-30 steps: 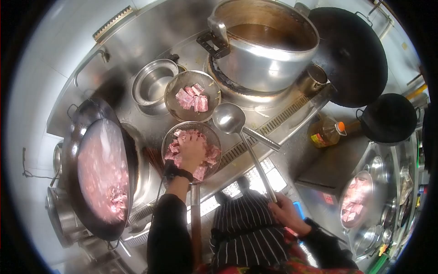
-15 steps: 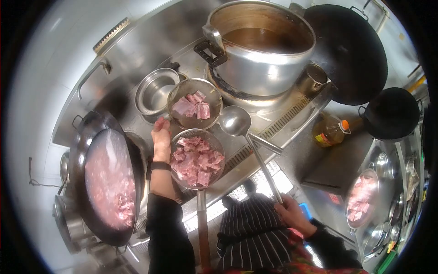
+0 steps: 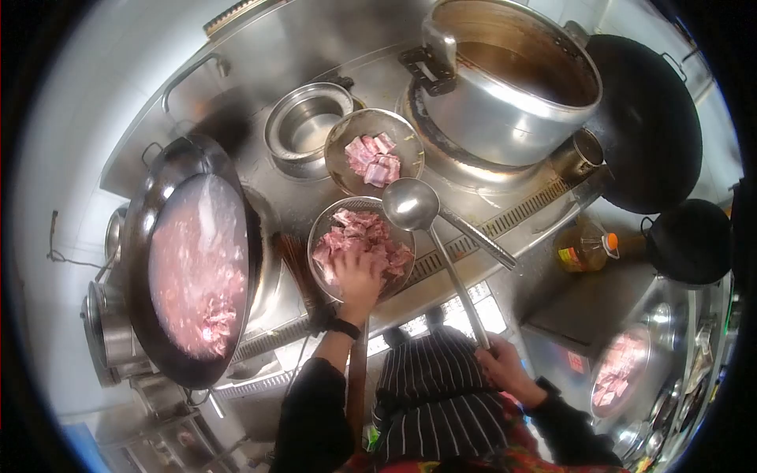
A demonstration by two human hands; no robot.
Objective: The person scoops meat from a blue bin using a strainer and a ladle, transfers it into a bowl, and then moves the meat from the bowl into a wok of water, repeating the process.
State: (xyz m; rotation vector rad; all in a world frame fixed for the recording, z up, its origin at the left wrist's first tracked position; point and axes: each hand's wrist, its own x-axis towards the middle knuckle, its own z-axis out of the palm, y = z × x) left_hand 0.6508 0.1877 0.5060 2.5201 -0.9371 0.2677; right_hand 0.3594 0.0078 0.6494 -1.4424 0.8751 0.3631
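My left hand reaches over the raw meat pieces in a mesh strainer, its fingers spread on the meat. The strainer has a long wooden handle running down toward me. In my right hand, at the lower right, is the handle of a steel ladle. The ladle's bowl hangs beside the strainer's rim. Behind it rests a second strainer holding a few larger meat pieces.
A large wok at left contains cloudy pinkish water with meat. A large steel pot of brown liquid stands at the back. Nearby are a steel basin, an oil bottle, dark woks and a bowl of meat.
My left hand has moved from beside the rear strainer down onto the meat in the front one. My right hand still holds the ladle. The whole view has shifted.
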